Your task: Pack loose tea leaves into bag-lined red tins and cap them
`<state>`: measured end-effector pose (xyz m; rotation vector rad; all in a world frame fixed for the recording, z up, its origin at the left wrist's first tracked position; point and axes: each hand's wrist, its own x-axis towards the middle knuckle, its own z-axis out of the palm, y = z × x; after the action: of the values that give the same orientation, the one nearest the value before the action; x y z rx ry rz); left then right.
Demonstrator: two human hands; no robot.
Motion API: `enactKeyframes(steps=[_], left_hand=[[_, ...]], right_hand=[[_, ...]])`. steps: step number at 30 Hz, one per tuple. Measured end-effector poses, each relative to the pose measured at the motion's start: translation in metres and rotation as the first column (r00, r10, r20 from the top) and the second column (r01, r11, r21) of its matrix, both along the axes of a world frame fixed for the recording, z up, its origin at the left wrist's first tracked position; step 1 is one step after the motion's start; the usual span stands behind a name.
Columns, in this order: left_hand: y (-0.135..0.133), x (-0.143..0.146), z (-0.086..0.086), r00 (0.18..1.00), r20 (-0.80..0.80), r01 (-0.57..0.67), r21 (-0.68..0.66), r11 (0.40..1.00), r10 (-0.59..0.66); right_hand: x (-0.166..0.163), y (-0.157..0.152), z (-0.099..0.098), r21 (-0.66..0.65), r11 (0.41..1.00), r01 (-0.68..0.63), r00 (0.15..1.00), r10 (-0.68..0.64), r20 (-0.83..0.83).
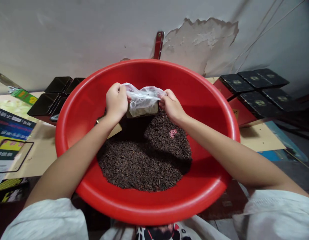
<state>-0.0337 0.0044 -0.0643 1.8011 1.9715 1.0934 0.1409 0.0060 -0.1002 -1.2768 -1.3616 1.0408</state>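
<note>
A clear plastic bag (pixel 144 96) is stretched between my two hands above a large red basin (pixel 146 210). My left hand (pixel 116 101) pinches the bag's left edge, and my right hand (pixel 172 106) grips its right edge. The bag's lower part sits in the mouth of a dark tin with a gold rim (pixel 142 115), which stands among dark, grain-like pieces (pixel 144 166). A small gold lid-like piece (pixel 114 131) shows beside my left forearm. Pink bits (pixel 173 133) lie on the dark heap at the right.
Several black-topped red tins (pixel 259 104) stand right of the basin. Dark open tins (pixel 44 105) stand at its left, near a green box (pixel 24 96) and a printed sheet (pixel 10 133). Behind is a wall with peeling paint (pixel 201 36), with a dark red strip (pixel 158 45) against it.
</note>
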Motion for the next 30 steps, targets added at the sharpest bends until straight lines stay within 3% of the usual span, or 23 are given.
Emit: enactKeyframes(steps=[1, 3, 6, 8, 10, 13, 15, 20, 24, 28, 30], left_hand=[[0.002, -0.002, 0.000, 0.999, 0.041, -0.015, 0.005, 1.000, 0.014], [-0.001, -0.004, 0.004, 1.000, -0.028, -0.011, 0.045, 0.999, 0.012], [-0.017, -0.001, 0.020, 0.938, -0.321, 0.165, 0.090, 0.982, -0.129], [-0.028, 0.003, 0.030, 0.859, -0.444, 0.275, -0.017, 0.961, -0.254], [-0.033, 0.005, 0.034, 0.803, -0.486, 0.298, -0.175, 0.939, -0.345], [-0.030, 0.004, 0.032, 0.771, -0.513, 0.221, -0.341, 0.914, -0.378], [-0.025, 0.003, 0.028, 0.750, -0.556, 0.162, -0.371, 0.914, -0.359], [-0.023, 0.010, 0.019, 0.677, -0.644, 0.168, -0.336, 0.927, -0.356], [-0.022, 0.009, 0.015, 0.644, -0.708, 0.184, -0.224, 0.957, -0.290], [-0.018, 0.000, 0.020, 0.728, -0.674, 0.134, -0.040, 0.990, -0.126], [-0.020, 0.000, 0.024, 0.761, -0.628, 0.217, 0.011, 0.976, -0.162]], right_hand=[[-0.002, 0.001, -0.001, -0.057, 0.997, 0.048, 0.997, -0.051, -0.051], [-0.004, 0.001, -0.004, -0.085, 0.990, 0.112, 0.987, -0.121, -0.110], [-0.005, 0.001, -0.009, 0.093, 0.991, 0.100, 0.995, -0.097, -0.038], [-0.004, 0.000, -0.010, 0.201, 0.980, -0.003, 0.994, -0.019, 0.107], [-0.002, -0.003, -0.009, 0.219, 0.971, -0.091, 0.965, 0.032, 0.260], [-0.001, -0.008, -0.004, 0.208, 0.970, -0.130, 0.917, 0.038, 0.397], [-0.002, -0.014, 0.000, 0.195, 0.967, -0.164, 0.901, 0.066, 0.429], [-0.006, -0.022, 0.003, 0.117, 0.979, -0.170, 0.885, 0.100, 0.454], [-0.003, -0.014, -0.001, 0.199, 0.976, -0.093, 0.913, 0.004, 0.407], [0.000, -0.006, -0.008, 0.314, 0.949, 0.015, 0.977, -0.081, 0.198], [-0.002, -0.005, -0.011, 0.333, 0.941, 0.051, 0.993, -0.085, 0.088]])
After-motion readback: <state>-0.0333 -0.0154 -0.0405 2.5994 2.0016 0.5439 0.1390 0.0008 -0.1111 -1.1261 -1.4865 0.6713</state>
